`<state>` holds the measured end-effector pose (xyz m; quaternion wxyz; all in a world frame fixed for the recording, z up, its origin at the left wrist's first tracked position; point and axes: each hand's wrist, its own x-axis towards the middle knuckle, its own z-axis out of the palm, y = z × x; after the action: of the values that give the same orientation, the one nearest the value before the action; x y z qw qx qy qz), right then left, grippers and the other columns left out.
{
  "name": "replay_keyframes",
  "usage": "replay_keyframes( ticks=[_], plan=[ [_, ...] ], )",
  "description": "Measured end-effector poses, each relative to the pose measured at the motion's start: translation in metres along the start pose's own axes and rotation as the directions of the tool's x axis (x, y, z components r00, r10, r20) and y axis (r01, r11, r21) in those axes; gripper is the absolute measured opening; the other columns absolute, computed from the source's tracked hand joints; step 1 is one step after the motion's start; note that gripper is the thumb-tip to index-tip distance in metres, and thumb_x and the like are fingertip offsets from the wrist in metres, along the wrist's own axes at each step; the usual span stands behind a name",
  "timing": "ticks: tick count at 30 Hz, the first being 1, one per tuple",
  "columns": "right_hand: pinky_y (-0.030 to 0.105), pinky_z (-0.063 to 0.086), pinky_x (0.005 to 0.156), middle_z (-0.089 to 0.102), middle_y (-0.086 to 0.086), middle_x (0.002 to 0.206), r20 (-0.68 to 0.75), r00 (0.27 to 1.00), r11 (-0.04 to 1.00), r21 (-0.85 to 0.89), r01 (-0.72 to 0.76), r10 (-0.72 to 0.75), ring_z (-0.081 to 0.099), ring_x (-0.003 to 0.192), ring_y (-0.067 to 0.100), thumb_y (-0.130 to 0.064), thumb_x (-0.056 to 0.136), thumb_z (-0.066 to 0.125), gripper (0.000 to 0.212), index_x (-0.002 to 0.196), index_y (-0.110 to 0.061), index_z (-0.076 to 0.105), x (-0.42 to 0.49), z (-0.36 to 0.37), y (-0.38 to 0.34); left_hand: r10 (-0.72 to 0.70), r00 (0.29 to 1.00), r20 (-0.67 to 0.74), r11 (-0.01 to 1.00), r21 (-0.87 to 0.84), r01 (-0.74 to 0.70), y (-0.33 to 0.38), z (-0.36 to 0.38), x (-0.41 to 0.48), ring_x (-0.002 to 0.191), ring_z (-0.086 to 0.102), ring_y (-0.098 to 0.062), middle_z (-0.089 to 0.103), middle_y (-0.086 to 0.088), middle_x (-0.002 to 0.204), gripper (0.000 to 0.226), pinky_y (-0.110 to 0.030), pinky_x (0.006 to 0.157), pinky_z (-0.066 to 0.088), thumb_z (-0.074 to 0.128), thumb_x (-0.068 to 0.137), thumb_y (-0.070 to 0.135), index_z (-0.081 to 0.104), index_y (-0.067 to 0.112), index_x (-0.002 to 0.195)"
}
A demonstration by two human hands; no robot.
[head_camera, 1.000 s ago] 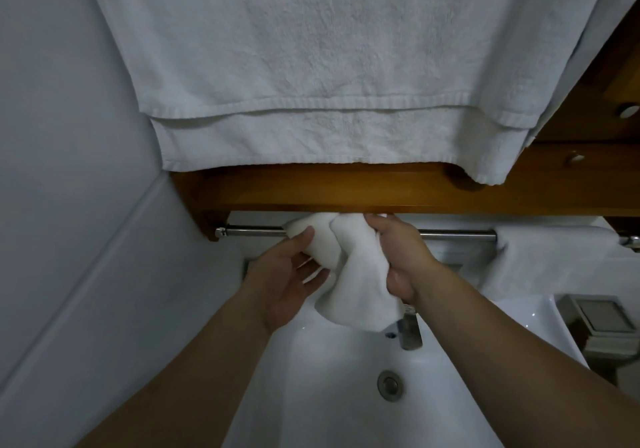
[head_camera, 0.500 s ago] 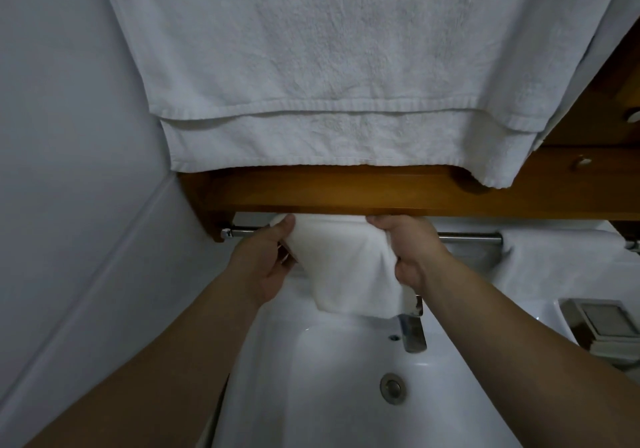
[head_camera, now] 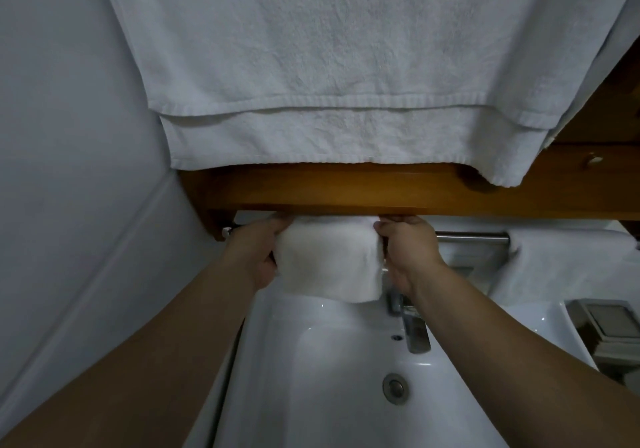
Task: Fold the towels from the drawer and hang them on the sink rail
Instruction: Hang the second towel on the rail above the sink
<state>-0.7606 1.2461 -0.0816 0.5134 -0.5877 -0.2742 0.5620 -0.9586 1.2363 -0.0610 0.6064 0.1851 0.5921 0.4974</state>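
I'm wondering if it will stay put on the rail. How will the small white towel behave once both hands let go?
Probably floppy: the small towel sags between the left hand and right hand. Likely light, since pinches at its edges hold it. Draped evenly over the rail, its terry texture should resist sliding.

- Small plain white terry hand towel (head_camera: pixel 329 264), no pattern.
- Large white looped-cotton bath towel (head_camera: pixel 311 67), plain, with a woven band near its hem.
- Honey-brown varnished wooden shelf (head_camera: pixel 346 189).
- Brushed silver metal rail (head_camera: pixel 471 236).
- Glossy white ceramic sink (head_camera: pixel 311 395).
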Motion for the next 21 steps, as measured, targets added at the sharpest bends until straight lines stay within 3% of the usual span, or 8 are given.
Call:
replay_keyframes(
  ticks=[3, 6, 8, 11, 13, 16, 18, 21],
  plan=[
    [0.045, 0.054, 0.090, 0.073, 0.012, 0.099, 0.025, 1.000, 1.000, -0.002, 0.001, 0.000, 0.067, 0.095, 0.032, 0.004, 0.089, 0.062, 0.016, 0.091, -0.010, 0.069, -0.001, 0.001, 0.000, 0.042, 0.996, -0.074, 0.999, 0.027, -0.040, 0.002, 0.005, 0.000, 0.061, 0.070, -0.019, 0.073, -0.007, 0.084, 0.007, -0.028, 0.048, 0.055, 0.069, 0.089, 0.009, 0.069, 0.010, 0.096],
    [0.052, 0.055, 0.094, 0.073, 0.020, 0.101, -0.008, 1.000, 1.000, -0.007, 0.022, -0.023, 0.069, 0.099, 0.039, 0.002, 0.087, 0.064, 0.009, 0.092, -0.003, 0.069, 0.000, 0.002, 0.000, 0.145, 0.967, -0.208, 0.989, 0.061, -0.135, 0.003, 0.004, 0.007, 0.071, 0.067, -0.023, 0.070, -0.014, 0.098, 0.025, -0.031, 0.054, 0.057, 0.068, 0.084, 0.001, 0.067, 0.006, 0.108],
    [0.063, 0.050, 0.094, 0.068, 0.029, 0.106, -0.034, 0.998, 0.998, -0.022, 0.053, -0.054, 0.064, 0.105, 0.049, 0.000, 0.084, 0.065, 0.012, 0.095, 0.005, 0.066, 0.001, 0.002, 0.001, 0.185, 0.963, -0.195, 0.982, 0.060, -0.177, 0.002, 0.005, 0.007, 0.078, 0.066, -0.023, 0.069, -0.014, 0.103, 0.030, -0.028, 0.051, 0.055, 0.067, 0.084, -0.001, 0.066, 0.006, 0.112],
    [0.070, 0.046, 0.090, 0.065, 0.032, 0.099, -0.023, 0.993, 0.990, -0.084, 0.109, -0.112, 0.057, 0.109, 0.054, -0.007, 0.081, 0.063, 0.007, 0.085, -0.003, 0.067, 0.000, 0.003, 0.006, 0.205, 0.962, -0.181, 0.979, 0.047, -0.200, -0.003, 0.008, 0.006, 0.082, 0.066, -0.022, 0.069, -0.004, 0.091, 0.018, -0.021, 0.043, 0.050, 0.071, 0.084, 0.002, 0.069, 0.017, 0.094],
    [0.073, 0.045, 0.085, 0.066, 0.028, 0.090, -0.003, 0.990, 0.981, -0.129, 0.142, -0.144, 0.057, 0.104, 0.056, -0.012, 0.078, 0.059, 0.007, 0.076, -0.011, 0.065, -0.002, 0.003, 0.007, 0.238, 0.938, -0.251, 0.971, 0.072, -0.227, -0.005, 0.007, 0.006, 0.077, 0.065, -0.020, 0.068, -0.001, 0.085, 0.018, -0.027, 0.052, 0.054, 0.074, 0.080, 0.006, 0.066, 0.022, 0.078],
    [0.060, 0.054, 0.091, 0.075, 0.010, 0.093, 0.005, 0.987, 0.980, -0.113, 0.163, -0.163, 0.070, 0.095, 0.037, -0.006, 0.088, 0.058, 0.018, 0.083, -0.018, 0.072, -0.005, 0.001, 0.009, 0.347, 0.874, -0.339, 0.936, 0.180, -0.302, -0.008, 0.004, 0.012, 0.085, 0.067, -0.036, 0.068, -0.010, 0.082, 0.005, -0.052, 0.081, 0.057, 0.068, 0.069, 0.012, 0.066, 0.017, 0.069],
    [0.051, 0.055, 0.095, 0.076, -0.002, 0.093, 0.011, 0.980, 0.974, -0.115, 0.196, -0.196, 0.072, 0.094, 0.022, -0.008, 0.090, 0.057, 0.024, 0.086, -0.025, 0.074, -0.006, -0.002, 0.014, 0.422, 0.838, -0.347, 0.898, 0.290, -0.332, -0.012, 0.003, 0.014, 0.086, 0.066, -0.038, 0.067, -0.009, 0.080, 0.003, -0.052, 0.083, 0.054, 0.066, 0.070, 0.019, 0.064, 0.017, 0.068],
    [0.038, 0.055, 0.096, 0.076, -0.006, 0.097, -0.005, 0.970, 0.961, -0.131, 0.242, -0.245, 0.071, 0.097, 0.013, -0.006, 0.093, 0.057, 0.027, 0.089, -0.028, 0.073, -0.010, -0.005, 0.023, 0.519, 0.791, -0.323, 0.829, 0.417, -0.373, -0.017, 0.005, 0.002, 0.088, 0.064, -0.023, 0.067, 0.008, 0.085, 0.005, -0.039, 0.082, 0.052, 0.069, 0.079, 0.024, 0.067, 0.029, 0.080]
  ],
)
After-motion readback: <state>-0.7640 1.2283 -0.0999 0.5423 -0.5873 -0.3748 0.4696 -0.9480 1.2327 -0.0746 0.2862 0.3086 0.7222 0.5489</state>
